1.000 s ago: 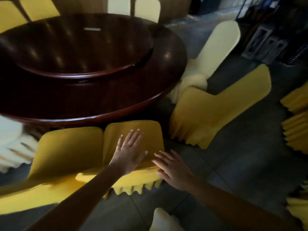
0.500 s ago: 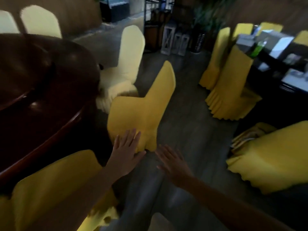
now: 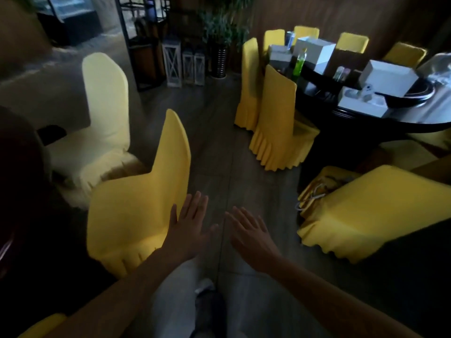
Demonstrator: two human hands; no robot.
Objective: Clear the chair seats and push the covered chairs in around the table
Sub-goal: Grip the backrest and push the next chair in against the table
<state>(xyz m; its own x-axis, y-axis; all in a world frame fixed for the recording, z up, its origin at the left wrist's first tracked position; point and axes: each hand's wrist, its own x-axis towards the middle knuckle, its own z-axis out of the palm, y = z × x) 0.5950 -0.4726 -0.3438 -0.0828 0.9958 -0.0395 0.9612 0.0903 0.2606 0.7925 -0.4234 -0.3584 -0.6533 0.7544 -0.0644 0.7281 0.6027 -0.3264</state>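
Note:
A yellow-covered chair [image 3: 136,206] stands out from the dark round table [image 3: 17,181] at the left, its back toward the aisle. My left hand [image 3: 189,224] is open, fingers spread, just at the chair's right edge; contact cannot be told. My right hand [image 3: 249,234] hovers open over the floor, holding nothing. Beyond the yellow chair a cream-covered chair [image 3: 97,118] also faces the table, with a dark object [image 3: 51,132] at its seat's far edge.
A yellow-covered chair seat [image 3: 371,211] at right has bags [image 3: 317,189] beside it. Two more yellow chairs [image 3: 275,123] stand at a second dark table [image 3: 380,120] loaded with white boxes and bottles. Lanterns, a shelf and a plant line the far wall. A grey floor aisle [image 3: 219,142] runs between.
The view has swung right, away from the round table. Both hands came off the pushed-in yellow chair and now reach toward the yellow chair farther along.

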